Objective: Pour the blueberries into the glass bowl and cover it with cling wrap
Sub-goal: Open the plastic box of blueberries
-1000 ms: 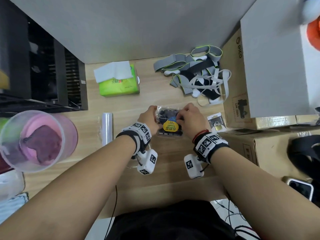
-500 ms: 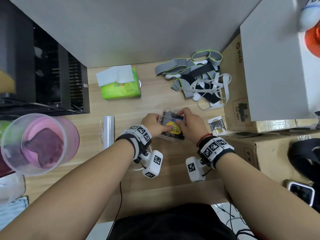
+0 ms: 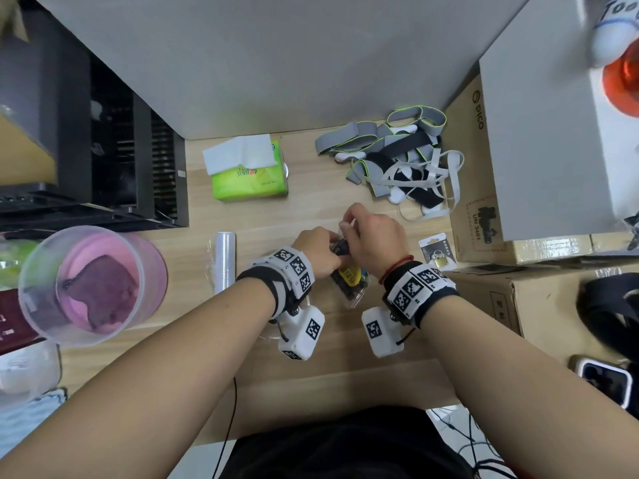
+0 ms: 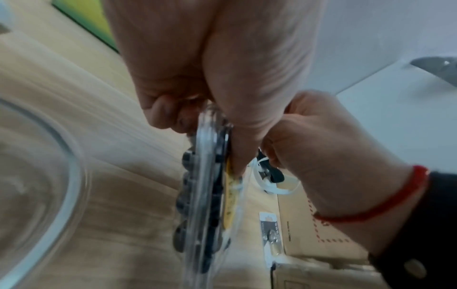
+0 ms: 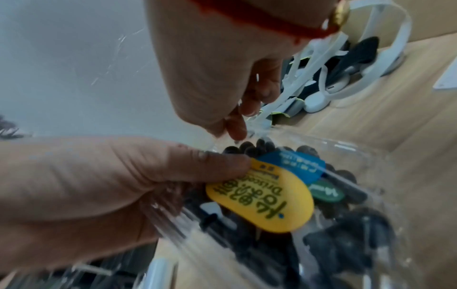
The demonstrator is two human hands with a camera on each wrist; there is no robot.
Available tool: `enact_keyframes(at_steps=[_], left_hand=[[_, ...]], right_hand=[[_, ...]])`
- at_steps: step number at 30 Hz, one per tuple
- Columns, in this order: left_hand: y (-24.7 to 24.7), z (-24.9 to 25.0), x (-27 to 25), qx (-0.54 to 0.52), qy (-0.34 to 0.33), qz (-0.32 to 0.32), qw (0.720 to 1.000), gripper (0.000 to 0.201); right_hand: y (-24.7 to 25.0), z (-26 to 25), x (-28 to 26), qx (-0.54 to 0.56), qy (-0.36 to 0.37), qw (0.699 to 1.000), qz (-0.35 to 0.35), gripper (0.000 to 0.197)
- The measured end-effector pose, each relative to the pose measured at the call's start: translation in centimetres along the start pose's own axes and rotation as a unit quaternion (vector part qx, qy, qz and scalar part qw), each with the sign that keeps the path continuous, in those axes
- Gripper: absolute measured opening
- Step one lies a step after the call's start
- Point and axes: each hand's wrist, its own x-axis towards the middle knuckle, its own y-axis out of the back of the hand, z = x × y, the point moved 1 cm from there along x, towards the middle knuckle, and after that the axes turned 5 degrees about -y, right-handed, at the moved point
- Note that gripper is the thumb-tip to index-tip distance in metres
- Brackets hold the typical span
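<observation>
Between curled fingers, clear ribbed clamshell

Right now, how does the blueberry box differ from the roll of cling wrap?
The blueberry box is held up in both hands, tilted on edge; the cling wrap roll lies flat on the table, untouched. The box is full of dark berries and carries a yellow label; the roll is plain and whitish. Both are clear plastic.

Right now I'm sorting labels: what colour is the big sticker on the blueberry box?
Yellow, with dark green lettering; the sticker on the blueberry box shows best in the right wrist view.
</observation>
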Motion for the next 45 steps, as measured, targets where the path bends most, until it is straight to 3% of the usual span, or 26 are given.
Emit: enact_keyframes(at_steps=[5,8,12,16,20,22,26,30,33,35,41,43,45], left_hand=[[0.2,0.5,-0.5,0.050,-0.005,-0.008,0.999,0.039],[0.3,0.7,-0.6,0.079,-0.014,-0.038,0.996,0.034],[1.1,0.9,-0.8,0.043,-0.032,-0.052,0.997,0.038],[2.4,0.3,-0.7,-0.027,-0.041,-0.023,0.999,0.038],[3.1,-0.4,-1.0,-0.068,-0.044,-0.043,0.996,0.034],[3.2,-0.7,-1.1,-0.077,-0.047,-0.042,0.995,0.027],[3.8,-1.6,-1.1,-0.109,-0.014,0.003,0.994,0.040],[5.1,-3.5,-1.1,-0.160,0.021,0.058,0.985,0.035],[5.3,-3.7,-1.2,-0.198,0.036,0.057,0.978,0.022],[5.1,-3.2,-1.4,-0.217,0.039,0.046,0.974,0.019],[4.0,-2.2,-1.8,-0.229,0.042,0.046,0.971,0.018],[3.6,-2.4,-1.8,-0.236,0.046,0.041,0.970,0.028],[3.4,-2.2,-2.1,-0.255,0.042,0.039,0.965,0.032]], right_hand=[[0.9,1.1,1.0,0.093,-0.150,0.984,0.009,0.016],[1.2,1.3,1.6,0.111,-0.195,0.975,-0.009,0.020],[1.0,2.4,2.5,0.243,-0.266,0.933,-0.025,0.024],[1.2,3.9,2.5,0.331,-0.285,0.898,-0.058,0.018],[1.2,4.9,2.0,0.349,-0.264,0.892,-0.115,0.020],[0.9,5.3,1.9,0.340,-0.273,0.893,-0.112,0.019],[1.1,7.0,1.9,0.264,-0.334,0.905,-0.019,0.020],[1.2,10.0,1.6,0.213,-0.359,0.908,-0.034,0.025],[1.5,9.3,0.9,0.153,-0.335,0.926,-0.083,0.021],[1.4,8.2,0.6,0.133,-0.311,0.934,-0.114,0.006],[1.1,6.0,0.4,0.065,-0.233,0.962,-0.125,0.050],[1.5,5.5,0.4,0.050,-0.230,0.967,-0.102,0.052],[1.7,4.7,0.5,0.067,-0.219,0.971,-0.066,0.041]])
